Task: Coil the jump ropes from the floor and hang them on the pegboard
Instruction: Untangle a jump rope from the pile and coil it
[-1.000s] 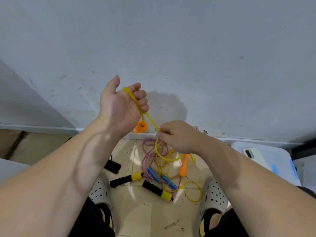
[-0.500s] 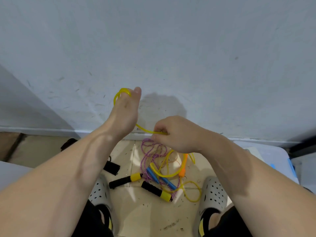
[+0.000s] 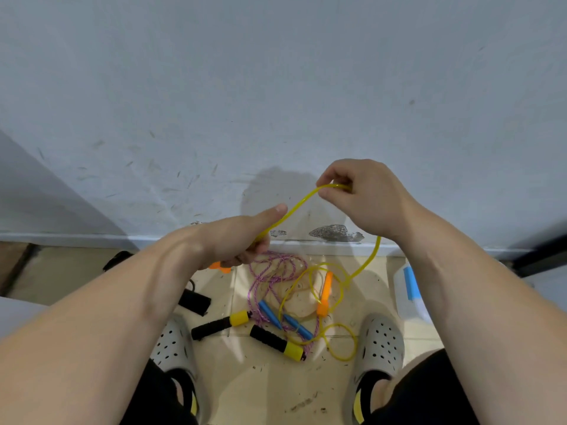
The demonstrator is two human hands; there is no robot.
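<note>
A yellow jump rope [image 3: 299,204] runs in an arc between my two hands. My left hand [image 3: 242,237] grips its coiled part, with one orange handle [image 3: 219,266] poking out below the fist. My right hand [image 3: 365,197] pinches the cord higher up, near the wall. From there the cord drops to the floor, where its other orange handle [image 3: 325,294] lies among loose yellow loops. A pink-purple rope [image 3: 273,271] with blue handles [image 3: 287,320] lies tangled beside it. Two black-and-yellow handles [image 3: 277,343] lie in front. No pegboard is in view.
A grey wall [image 3: 276,87] stands close ahead, with a white skirting at its foot. My feet in grey perforated clogs [image 3: 380,342] flank the ropes on the tiled floor. A white box with a blue strip [image 3: 409,289] sits at the right. Black straps [image 3: 194,302] lie at the left.
My left hand has dropped and turned palm down with the coil. My right hand has risen up and to the right along the yellow cord, pulling a longer stretch off the floor.
</note>
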